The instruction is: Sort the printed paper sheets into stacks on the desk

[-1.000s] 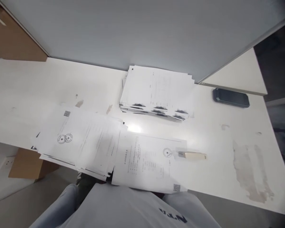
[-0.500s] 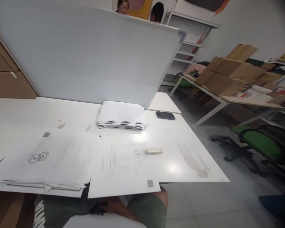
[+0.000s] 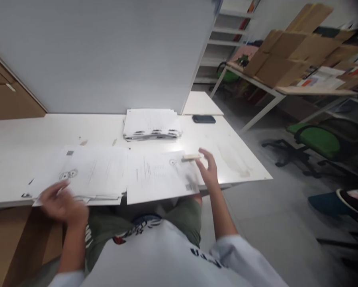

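My right hand (image 3: pixel 207 169) hovers with fingers apart at the right edge of a single printed sheet (image 3: pixel 157 175), just below a small beige stamp (image 3: pixel 191 158) that lies on that sheet. It holds nothing. My left hand (image 3: pixel 62 201) is blurred by motion at the front edge of a loose spread of stamped papers (image 3: pixel 89 173); its fingers look spread over the lowest sheets. A neat stack of papers (image 3: pixel 151 123) sits farther back against the grey partition (image 3: pixel 101 52).
A dark phone (image 3: pixel 204 118) lies on the white table (image 3: pixel 232 151) at the back right. Green office chairs (image 3: pixel 319 139) and a table piled with cardboard boxes (image 3: pixel 289 52) stand to the right. A brown cabinet (image 3: pixel 5 95) is at the left.
Both hands have come up from under the table to the papers. The view has swung from straight down on the desk to the room and back down.
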A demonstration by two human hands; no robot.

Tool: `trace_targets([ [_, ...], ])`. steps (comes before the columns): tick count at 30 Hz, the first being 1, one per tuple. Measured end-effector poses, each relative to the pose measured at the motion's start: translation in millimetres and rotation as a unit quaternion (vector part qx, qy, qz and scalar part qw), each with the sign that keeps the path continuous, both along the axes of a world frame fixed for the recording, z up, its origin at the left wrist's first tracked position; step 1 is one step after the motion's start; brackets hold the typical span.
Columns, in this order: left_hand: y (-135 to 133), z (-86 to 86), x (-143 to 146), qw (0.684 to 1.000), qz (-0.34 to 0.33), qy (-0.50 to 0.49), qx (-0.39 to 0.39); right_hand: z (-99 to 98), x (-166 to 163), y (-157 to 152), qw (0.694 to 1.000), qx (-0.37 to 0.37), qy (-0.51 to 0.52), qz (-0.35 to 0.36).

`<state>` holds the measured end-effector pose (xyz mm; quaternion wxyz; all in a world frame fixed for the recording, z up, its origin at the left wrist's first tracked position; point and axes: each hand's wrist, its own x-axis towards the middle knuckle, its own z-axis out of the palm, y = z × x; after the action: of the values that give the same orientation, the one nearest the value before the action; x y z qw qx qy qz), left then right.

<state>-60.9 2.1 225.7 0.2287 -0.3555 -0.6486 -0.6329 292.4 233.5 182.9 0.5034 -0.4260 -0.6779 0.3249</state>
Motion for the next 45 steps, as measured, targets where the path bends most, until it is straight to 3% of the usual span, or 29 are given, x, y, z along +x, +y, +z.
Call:
trace_targets([
  [1,18,2.4,12,0.998,-0.034,0.047,-0.011,-5.9,0,20,0.996,0.021,-0.056,-0.061],
  [3,49,1.2,50,0.959,-0.201,0.109,-0.167,-21.4,-5,47,0.981,0.031,-0.168,-0.096],
  [4,61,-3.1,74,0.913,-0.290,0.145,-0.247,-28.2,-9,55,0.969,0.039,-0.222,-0.105],
  [6,77,-18.7,121,0.784,-0.418,0.237,-0.393,-35.9,-16,63,0.947,0.037,-0.304,-0.101],
  [7,80,-29.0,142,0.733,-0.436,0.274,-0.444,-36.7,-19,66,0.938,0.033,-0.330,-0.096],
  [9,84,-50.5,170,0.673,-0.429,0.318,-0.513,-34.3,-26,71,0.929,0.020,-0.363,-0.075],
  [13,93,-74.0,173,0.658,-0.373,0.318,-0.572,-29.4,-40,83,0.908,-0.024,-0.419,-0.023],
  [18,106,-71.3,151,0.651,-0.399,0.300,-0.571,-40.0,-50,85,0.889,-0.029,-0.453,-0.055],
  [26,107,-68.9,157,0.661,-0.396,0.309,-0.557,-48.8,-54,76,0.904,0.048,-0.413,-0.095],
  [29,105,-51.3,161,0.672,-0.381,0.293,-0.563,-45.8,-50,75,0.922,0.038,-0.375,-0.091],
  [31,100,-28.2,157,0.692,-0.348,0.255,-0.579,-45.4,-46,74,0.937,0.046,-0.335,-0.088],
  [33,91,2.7,142,0.728,-0.306,0.193,-0.583,-46.5,-43,74,0.949,0.056,-0.296,-0.096],
  [36,73,52.4,102,0.820,-0.243,0.067,-0.515,-49.3,-41,73,0.959,0.058,-0.248,-0.125],
  [40,60,96.7,60,0.968,-0.092,-0.037,-0.232,-51.4,-43,73,0.963,0.059,-0.228,-0.130],
  [43,78,108.4,59,0.996,0.025,0.032,-0.074,-51.3,-45,75,0.963,0.056,-0.225,-0.135],
  [45,111,110.5,63,0.989,0.041,0.110,-0.094,-50.5,-46,76,0.963,0.051,-0.225,-0.140],
])
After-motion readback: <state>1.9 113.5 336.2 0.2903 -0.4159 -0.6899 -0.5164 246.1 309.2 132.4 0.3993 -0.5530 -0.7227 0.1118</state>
